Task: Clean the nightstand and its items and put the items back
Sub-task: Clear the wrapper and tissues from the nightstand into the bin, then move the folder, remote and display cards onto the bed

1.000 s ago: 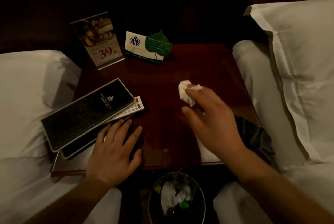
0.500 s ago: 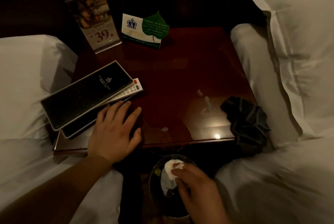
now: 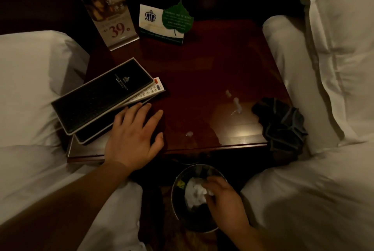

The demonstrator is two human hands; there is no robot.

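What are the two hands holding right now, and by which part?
Left hand lies flat on the nightstand, holding nothing. Right hand touches a white tissue wad with its fingertips over the bin; a real grip cannot be told.

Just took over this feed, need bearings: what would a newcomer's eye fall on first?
The right hand in the bin below the front edge of the nightstand, at a white tissue; whether it grips it is unclear. Then the left hand flat on the front left of the top by the black folders, and pale smears near the dark cloth at the front right corner.
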